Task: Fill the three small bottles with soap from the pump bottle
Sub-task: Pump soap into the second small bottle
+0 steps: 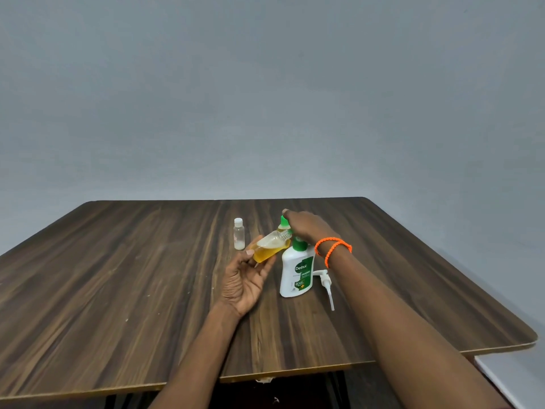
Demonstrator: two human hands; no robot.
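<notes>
Head view, looking down on a dark wood-grain worktop (pixel 118 276). Left grip (pixel 246 283) palm-up, fingers curled under a small clear plastic bottle half full of amber soap (pixel 269 247), held tilted with its open neck pointing up and right. Right grip (pixel 309 228), orange beaded bracelets (pixel 333 249) on its wrist, reaching past that neck, fingertips closed on the green cap of a second small bottle (pixel 283 223) standing just beyond the held one. Directly below the right grip, upright on the worktop, a white Dettol soap bottle with green label and collar (pixel 296 273), pump removed. Right of it, lying flat, a white pump head with dip tube (pixel 326 283). Left of both grips, standing apart, a third small clear bottle with white cap (pixel 239 237), whitish residue at its bottom.
</notes>
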